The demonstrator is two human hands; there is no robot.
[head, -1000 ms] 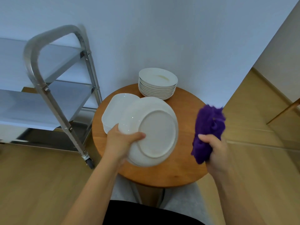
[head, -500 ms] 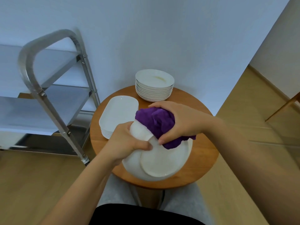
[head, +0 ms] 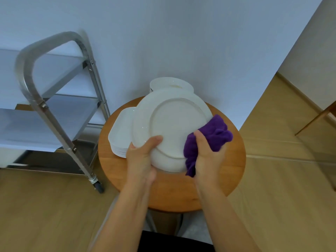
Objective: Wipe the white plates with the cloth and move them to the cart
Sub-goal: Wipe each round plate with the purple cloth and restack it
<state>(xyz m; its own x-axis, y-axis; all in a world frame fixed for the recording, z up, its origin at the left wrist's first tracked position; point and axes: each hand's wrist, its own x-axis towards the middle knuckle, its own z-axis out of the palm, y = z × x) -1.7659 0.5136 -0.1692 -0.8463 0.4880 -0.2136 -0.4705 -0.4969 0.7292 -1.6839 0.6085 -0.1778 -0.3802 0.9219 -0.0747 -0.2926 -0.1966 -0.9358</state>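
Over table (head: 227, 180): hands gripping plate (head: 174, 124), cloth (head: 212, 137)

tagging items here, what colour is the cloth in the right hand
Purple, a bunched fuzzy purple cloth; clearest in the head view.

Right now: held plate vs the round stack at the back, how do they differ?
The held plate is tilted, underside to the camera, gripped by the left hand; the round stack lies flat on the table. The held plate is single and touched by the purple cloth; the stack is several, untouched. Both are white.
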